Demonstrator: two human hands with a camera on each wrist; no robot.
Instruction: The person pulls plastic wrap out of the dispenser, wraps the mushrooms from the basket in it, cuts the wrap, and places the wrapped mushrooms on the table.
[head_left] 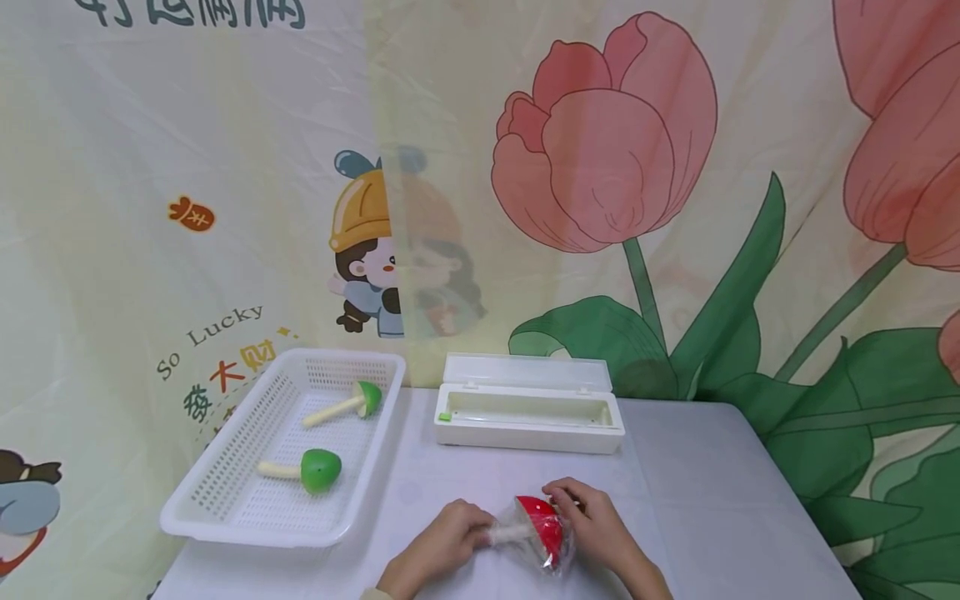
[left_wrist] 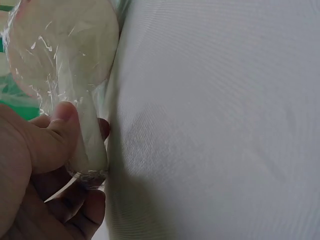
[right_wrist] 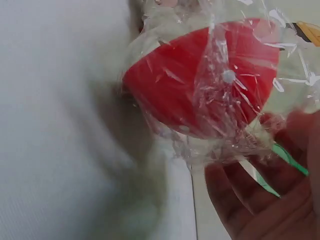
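Note:
A toy mushroom [head_left: 548,531] with a red cap and pale stem lies on its side in a clear plastic wrapper [right_wrist: 215,150], low over the white tablecloth. My left hand [head_left: 450,542] pinches the wrapped stem [left_wrist: 86,130] between thumb and fingers. At the cap's far side, my right hand [head_left: 596,529] has its thumb and forefinger on the crinkled edge of the wrapper, with the other fingers bent beneath. White dots show on the red cap [right_wrist: 200,80] in the right wrist view; the left wrist view has its pale underside [left_wrist: 75,35].
To the left, a white perforated basket [head_left: 176,518] holds two green-capped toy mushrooms [head_left: 321,472]. A white oblong box [head_left: 528,437] with its lid raised stands behind the hands, a small green piece [head_left: 445,417] at its left end. A printed curtain [head_left: 450,100] hangs behind the table [head_left: 712,500].

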